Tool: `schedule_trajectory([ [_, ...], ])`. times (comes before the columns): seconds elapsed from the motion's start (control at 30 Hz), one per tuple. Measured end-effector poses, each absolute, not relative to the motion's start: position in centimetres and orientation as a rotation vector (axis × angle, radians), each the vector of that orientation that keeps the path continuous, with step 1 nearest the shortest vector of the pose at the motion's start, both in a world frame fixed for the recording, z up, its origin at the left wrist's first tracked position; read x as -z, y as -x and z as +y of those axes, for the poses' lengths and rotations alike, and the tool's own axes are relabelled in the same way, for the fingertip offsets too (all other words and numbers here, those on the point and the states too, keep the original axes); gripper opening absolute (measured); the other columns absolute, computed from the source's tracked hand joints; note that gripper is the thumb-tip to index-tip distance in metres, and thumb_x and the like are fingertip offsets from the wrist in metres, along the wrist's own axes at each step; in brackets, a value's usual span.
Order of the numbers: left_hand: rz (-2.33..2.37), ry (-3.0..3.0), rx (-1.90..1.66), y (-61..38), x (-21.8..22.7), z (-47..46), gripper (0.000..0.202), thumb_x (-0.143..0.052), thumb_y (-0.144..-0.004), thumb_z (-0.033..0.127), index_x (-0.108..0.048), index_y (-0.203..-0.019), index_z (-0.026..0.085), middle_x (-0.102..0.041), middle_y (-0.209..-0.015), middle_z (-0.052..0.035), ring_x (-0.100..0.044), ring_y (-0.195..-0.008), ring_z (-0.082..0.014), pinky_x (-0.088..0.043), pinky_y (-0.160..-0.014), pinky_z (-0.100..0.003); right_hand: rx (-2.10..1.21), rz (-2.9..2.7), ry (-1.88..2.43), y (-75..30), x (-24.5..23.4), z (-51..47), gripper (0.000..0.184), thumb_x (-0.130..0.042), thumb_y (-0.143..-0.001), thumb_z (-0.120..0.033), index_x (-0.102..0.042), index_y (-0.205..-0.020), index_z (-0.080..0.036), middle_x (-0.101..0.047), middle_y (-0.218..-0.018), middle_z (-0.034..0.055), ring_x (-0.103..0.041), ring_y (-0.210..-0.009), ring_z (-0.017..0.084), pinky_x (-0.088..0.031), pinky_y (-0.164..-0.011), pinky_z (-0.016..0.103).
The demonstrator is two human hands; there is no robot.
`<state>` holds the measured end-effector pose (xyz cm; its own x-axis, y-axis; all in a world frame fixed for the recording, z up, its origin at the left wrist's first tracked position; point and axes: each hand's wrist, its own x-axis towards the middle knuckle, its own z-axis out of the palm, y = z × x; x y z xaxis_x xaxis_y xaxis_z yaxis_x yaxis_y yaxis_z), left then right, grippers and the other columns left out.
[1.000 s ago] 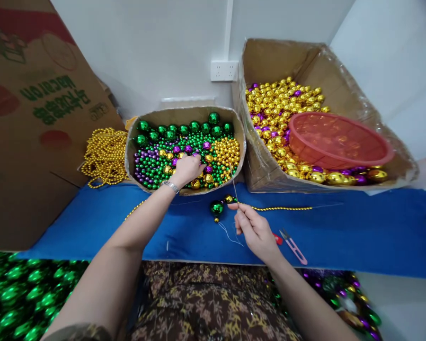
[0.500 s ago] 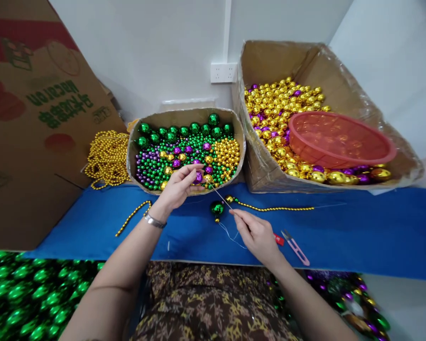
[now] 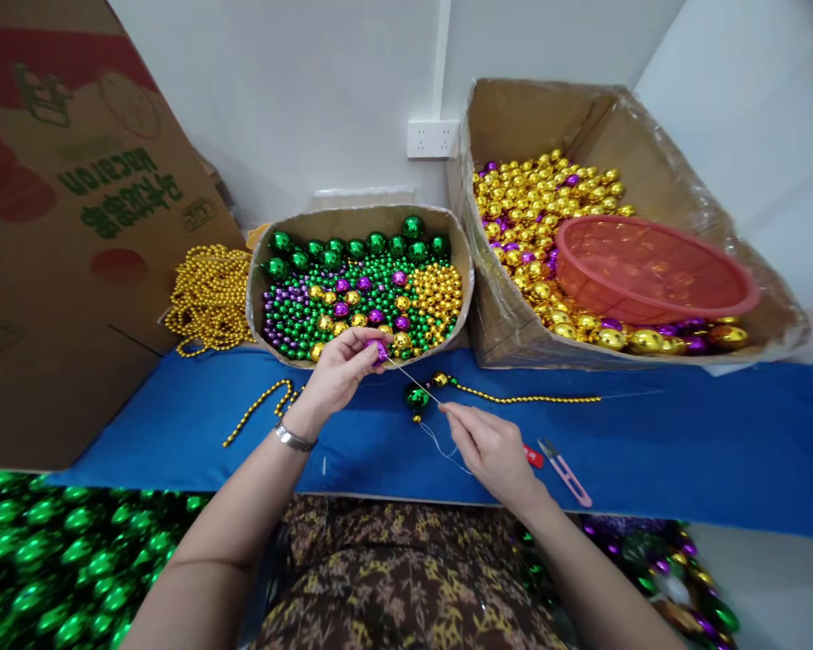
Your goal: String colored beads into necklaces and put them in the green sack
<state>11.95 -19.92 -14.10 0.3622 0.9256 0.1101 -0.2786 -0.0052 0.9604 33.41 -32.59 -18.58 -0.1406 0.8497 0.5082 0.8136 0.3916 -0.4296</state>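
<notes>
My left hand (image 3: 342,370) pinches a purple bead (image 3: 380,350) just in front of a small cardboard box (image 3: 359,223) filled with green, purple and gold beads. My right hand (image 3: 488,444) pinches a thin needle (image 3: 413,379) whose tip points into the purple bead. White thread trails from the needle across the blue cloth (image 3: 684,433). A green ball (image 3: 416,397) and a gold bead strand (image 3: 521,397) lie on the cloth just beyond my right hand.
A large cardboard box (image 3: 508,316) of gold and purple balls holds a red plastic basket (image 3: 650,271) at the right. A gold bead pile (image 3: 207,293) lies left of the small box. Pink snips (image 3: 565,469) lie on the cloth. Green balls (image 3: 47,560) fill the lower left.
My left hand left the small box holding a purple bead and drew back toward me. My right hand tilted the needle down to meet the bead.
</notes>
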Motion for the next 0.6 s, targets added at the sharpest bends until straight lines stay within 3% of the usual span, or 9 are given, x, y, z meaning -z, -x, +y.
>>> schedule_trajectory([
  [0.13,0.757,-1.385,-0.991,-11.9,14.3,-20.9,0.032,-0.075,-0.077,0.027,-0.071,-0.107,0.019,-0.071,-0.101,-0.0069,-0.064,-0.085,-0.0136,-0.055,-0.076,-0.024,0.081,-2.022,1.496,-33.3,18.8,-32.4,0.027,-0.045,-0.097,-0.023,-0.069,-0.109,-0.019,-0.074,-0.079,0.0058,-0.069,-0.071,0.016,-0.051,-0.069,0.025],
  [0.3,0.63,-1.229,-0.928,-12.5,14.8,-22.2,0.04,-0.073,-0.079,0.027,-0.065,-0.118,0.025,-0.068,-0.115,-0.0072,-0.065,-0.097,-0.0164,-0.055,-0.082,-0.028,-0.101,-1.925,1.425,-32.9,19.3,-32.3,0.028,-0.043,-0.097,-0.023,-0.067,-0.11,-0.019,-0.075,-0.091,0.0069,-0.071,-0.08,0.018,-0.054,-0.074,0.028],
  [0.4,0.617,-1.118,-0.962,-13.0,15.3,-22.5,0.039,-0.076,-0.075,0.025,-0.064,-0.113,0.023,-0.07,-0.108,-0.0071,-0.066,-0.091,-0.016,-0.056,-0.077,-0.028,-0.245,-1.858,1.383,-32.7,19.7,-32.5,0.026,-0.043,-0.097,-0.023,-0.066,-0.109,-0.021,-0.074,-0.097,0.006,-0.071,-0.087,0.018,-0.056,-0.078,0.028],
  [0.6,0.709,-1.122,-1.08,-13.6,16.1,-23.0,0.034,-0.081,-0.068,0.021,-0.066,-0.099,0.018,-0.072,-0.101,-0.0069,-0.066,-0.087,-0.0146,-0.055,-0.077,-0.026,-0.096,-1.902,1.476,-32.7,20.9,-32.8,0.026,-0.043,-0.097,-0.022,-0.066,-0.107,-0.018,-0.075,-0.088,0.0076,-0.071,-0.078,0.019,-0.055,-0.074,0.03],
])
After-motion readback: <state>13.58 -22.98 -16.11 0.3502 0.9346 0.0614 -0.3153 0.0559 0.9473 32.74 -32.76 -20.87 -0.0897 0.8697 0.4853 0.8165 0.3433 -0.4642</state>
